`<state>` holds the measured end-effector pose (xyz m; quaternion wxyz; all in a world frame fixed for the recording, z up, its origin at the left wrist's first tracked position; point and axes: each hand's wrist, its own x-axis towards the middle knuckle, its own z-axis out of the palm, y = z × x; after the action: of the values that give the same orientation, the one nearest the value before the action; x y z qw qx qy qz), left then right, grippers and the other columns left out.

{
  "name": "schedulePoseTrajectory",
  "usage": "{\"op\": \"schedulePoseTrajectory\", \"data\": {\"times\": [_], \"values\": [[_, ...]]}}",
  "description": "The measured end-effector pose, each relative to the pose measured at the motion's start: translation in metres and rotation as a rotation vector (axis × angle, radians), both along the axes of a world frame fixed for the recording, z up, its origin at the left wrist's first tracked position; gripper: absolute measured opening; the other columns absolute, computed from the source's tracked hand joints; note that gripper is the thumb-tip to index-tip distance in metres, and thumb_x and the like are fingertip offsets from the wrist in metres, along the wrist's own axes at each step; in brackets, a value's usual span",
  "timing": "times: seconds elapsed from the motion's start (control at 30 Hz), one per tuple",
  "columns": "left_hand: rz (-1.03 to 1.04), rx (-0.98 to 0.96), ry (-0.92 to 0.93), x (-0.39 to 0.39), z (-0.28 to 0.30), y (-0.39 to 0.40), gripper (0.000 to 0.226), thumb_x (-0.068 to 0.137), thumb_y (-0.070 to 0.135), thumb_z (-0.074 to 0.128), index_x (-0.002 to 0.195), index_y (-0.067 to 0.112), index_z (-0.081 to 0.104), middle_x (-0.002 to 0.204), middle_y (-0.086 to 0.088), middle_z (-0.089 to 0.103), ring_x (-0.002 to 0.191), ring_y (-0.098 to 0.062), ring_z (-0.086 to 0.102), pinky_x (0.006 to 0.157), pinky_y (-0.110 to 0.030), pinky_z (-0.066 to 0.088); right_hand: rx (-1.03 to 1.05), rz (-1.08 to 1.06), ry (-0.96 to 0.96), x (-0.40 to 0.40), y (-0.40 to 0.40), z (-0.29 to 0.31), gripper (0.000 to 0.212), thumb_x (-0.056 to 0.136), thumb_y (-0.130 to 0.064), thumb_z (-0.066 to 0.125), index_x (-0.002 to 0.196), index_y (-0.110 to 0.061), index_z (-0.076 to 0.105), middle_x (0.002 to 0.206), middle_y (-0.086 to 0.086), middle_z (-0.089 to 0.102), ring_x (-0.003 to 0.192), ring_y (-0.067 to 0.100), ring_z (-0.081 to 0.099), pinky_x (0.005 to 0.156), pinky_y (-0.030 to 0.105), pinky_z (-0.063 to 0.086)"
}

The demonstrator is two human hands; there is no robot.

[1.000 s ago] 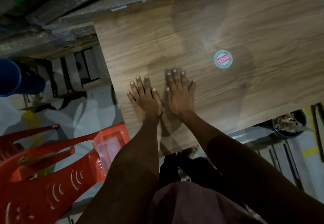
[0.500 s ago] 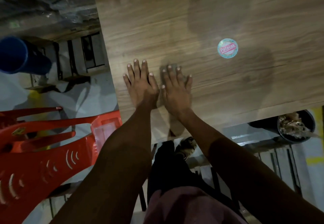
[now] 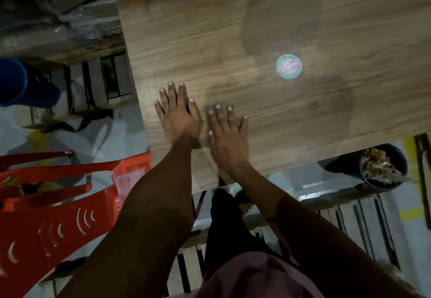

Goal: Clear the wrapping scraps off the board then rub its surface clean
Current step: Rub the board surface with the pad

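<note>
- The board (image 3: 291, 29) lies flat in front of the person, its wood-grain face filling the upper right of the view, its near edge just above the legs.
- The left hand (image 3: 178, 115) lies flat on the board near its left edge, fingers straight and a little spread, holding nothing.
- The right hand (image 3: 227, 134) lies flat just beside it, fingers straight, palm down on the wood; it holds nothing that I can see.
- No wrapping scraps show on the board, so clearing looks done; I judge the step in hand to be rubbing the surface with bare palms.
- A round sticker (image 3: 288, 66) sits on the board, well apart from both hands, to the right and farther off.
- A darker patch spreads across the wood around and beyond the sticker; whether it is shadow, damp or dirt I cannot tell.
- The next move likely calls for sweeping both palms right and away, over ground the hands do not cover now, pressing evenly.
- The sticker may need a fingernail at its edge if it counts as wrapping.
- Beside the board stand a red chair (image 3: 58, 204), a blue drum (image 3: 23, 83) and a black bucket (image 3: 382, 169) holding scraps.
</note>
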<state>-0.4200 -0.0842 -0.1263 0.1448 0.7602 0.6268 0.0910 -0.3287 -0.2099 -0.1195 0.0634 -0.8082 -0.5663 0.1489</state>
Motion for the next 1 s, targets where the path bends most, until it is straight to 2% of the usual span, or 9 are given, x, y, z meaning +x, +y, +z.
{"op": "schedulePoseTrajectory", "data": {"times": [0.1, 0.27, 0.4, 0.47, 0.53, 0.6, 0.8, 0.9, 1.0], "values": [[0.001, 0.006, -0.009, 0.000, 0.000, 0.000, 0.057, 0.104, 0.040, 0.034, 0.159, 0.028, 0.033, 0.170, 0.001, 0.021, 0.159, -0.025, 0.010, 0.128, -0.052, 0.004, 0.009, 0.066, -0.008, 0.002, -0.013, -0.001, 0.060, 0.107, -0.037, 0.026, 0.164, -0.023, 0.016, 0.173, 0.002, 0.013, 0.159, 0.029, 0.009, 0.123, 0.064, 0.014], [0.013, 0.026, -0.012, 0.002, 0.002, -0.001, 0.056, 0.104, 0.041, 0.034, 0.158, 0.028, 0.035, 0.170, 0.002, 0.023, 0.159, -0.024, 0.011, 0.128, -0.051, 0.005, 0.057, -0.157, -0.033, 0.028, -0.032, -0.005, 0.057, 0.106, -0.036, 0.030, 0.162, -0.022, 0.029, 0.170, 0.002, 0.025, 0.157, 0.029, 0.020, 0.123, 0.062, 0.015], [0.013, 0.038, -0.018, 0.001, 0.001, -0.003, 0.056, 0.104, 0.041, 0.035, 0.158, 0.028, 0.037, 0.169, 0.002, 0.024, 0.159, -0.024, 0.012, 0.128, -0.050, 0.005, 0.044, -0.274, -0.027, 0.012, -0.033, -0.006, 0.059, 0.107, -0.036, 0.029, 0.163, -0.021, 0.024, 0.171, 0.003, 0.020, 0.158, 0.031, 0.015, 0.124, 0.063, 0.010], [0.014, 0.045, -0.018, 0.000, 0.001, -0.003, 0.055, 0.104, 0.041, 0.035, 0.158, 0.028, 0.037, 0.169, 0.002, 0.025, 0.158, -0.024, 0.013, 0.128, -0.050, 0.005, 0.025, -0.205, -0.016, -0.009, -0.034, -0.004, 0.060, 0.106, -0.037, 0.028, 0.164, -0.022, 0.020, 0.172, 0.004, 0.015, 0.159, 0.032, 0.010, 0.124, 0.064, 0.008], [0.009, 0.045, -0.018, 0.001, 0.002, -0.003, 0.056, 0.104, 0.042, 0.034, 0.158, 0.027, 0.037, 0.169, 0.001, 0.025, 0.158, -0.025, 0.013, 0.128, -0.050, 0.005, 0.005, -0.032, -0.021, -0.028, -0.043, -0.005, 0.064, 0.105, -0.039, 0.031, 0.164, -0.022, 0.016, 0.173, 0.004, 0.013, 0.159, 0.033, 0.010, 0.123, 0.066, 0.012], [-0.001, 0.037, -0.011, 0.000, 0.002, -0.003, 0.056, 0.104, 0.042, 0.033, 0.158, 0.027, 0.035, 0.170, 0.001, 0.024, 0.159, -0.025, 0.012, 0.128, -0.050, 0.003, -0.013, 0.049, -0.030, -0.032, -0.055, -0.007, 0.065, 0.103, -0.039, 0.032, 0.164, -0.023, 0.016, 0.173, 0.003, 0.014, 0.159, 0.031, 0.011, 0.122, 0.065, 0.016], [0.002, 0.035, -0.005, 0.001, 0.005, -0.003, 0.057, 0.104, 0.043, 0.031, 0.157, 0.023, 0.038, 0.169, -0.001, 0.026, 0.158, -0.026, 0.012, 0.128, -0.048, 0.002, 0.037, -0.182, -0.045, 0.002, -0.084, -0.009, 0.058, 0.107, -0.035, 0.034, 0.163, -0.022, 0.025, 0.171, 0.002, 0.020, 0.159, 0.029, 0.015, 0.124, 0.062, 0.012], [0.007, 0.071, 0.018, 0.001, 0.005, -0.006, 0.054, 0.104, 0.039, 0.033, 0.148, 0.015, 0.051, 0.161, -0.006, 0.041, 0.154, -0.028, 0.027, 0.126, -0.046, 0.015, 0.024, -0.205, -0.042, -0.002, -0.090, -0.010, 0.059, 0.107, -0.036, 0.033, 0.164, -0.022, 0.022, 0.172, 0.003, 0.017, 0.159, 0.031, 0.012, 0.124, 0.063, 0.009], [-0.135, 0.197, 0.025, -0.003, 0.001, -0.009, 0.041, 0.102, 0.031, 0.039, 0.124, 0.012, 0.067, 0.143, -0.007, 0.060, 0.138, -0.027, 0.048, 0.111, -0.043, 0.035, -0.010, -0.061, -0.007, -0.024, -0.097, -0.008, 0.062, 0.105, -0.038, 0.031, 0.164, -0.021, 0.019, 0.173, 0.003, 0.013, 0.159, 0.032, 0.008, 0.123, 0.065, 0.010]]}}
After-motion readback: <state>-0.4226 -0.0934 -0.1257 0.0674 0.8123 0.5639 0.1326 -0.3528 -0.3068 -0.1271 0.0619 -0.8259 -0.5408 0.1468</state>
